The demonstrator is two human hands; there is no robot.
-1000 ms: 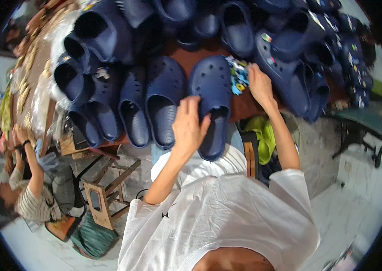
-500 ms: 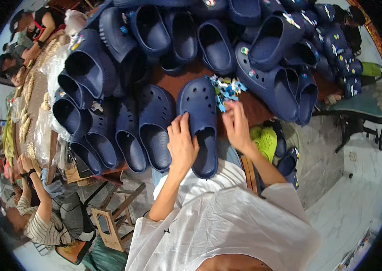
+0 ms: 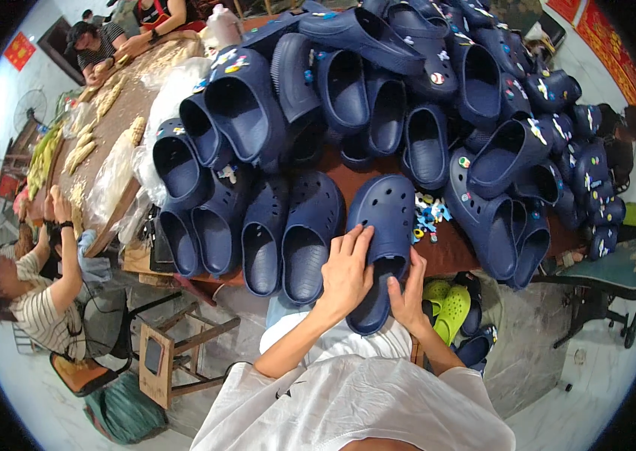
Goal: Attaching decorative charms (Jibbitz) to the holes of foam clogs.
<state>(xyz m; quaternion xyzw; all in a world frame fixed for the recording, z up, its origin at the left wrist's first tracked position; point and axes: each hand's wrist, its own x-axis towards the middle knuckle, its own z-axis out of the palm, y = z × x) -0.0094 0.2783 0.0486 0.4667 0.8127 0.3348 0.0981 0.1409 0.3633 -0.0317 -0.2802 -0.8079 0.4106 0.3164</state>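
Note:
A navy foam clog with a plain, holed upper lies in front of me at the table's near edge, toe pointing away. My left hand grips its left side, fingers curled over the edge of the upper. On the opposite side, my right hand holds the rim, its thumb at the foot opening and its fingers along the outer wall. A small heap of blue, white and yellow shoe charms lies just right of the toe. To the left stands another undecorated navy clog.
Many navy clogs, some with charms, pile up across the brown table. A lime green clog sits low at the right. A wooden stool stands left. Several people work at a long table with corn cobs.
My right hand has come back from beside the charms to the clog's right side. The left hand stays on the clog. The whole view has shifted, showing more of the room's far side.

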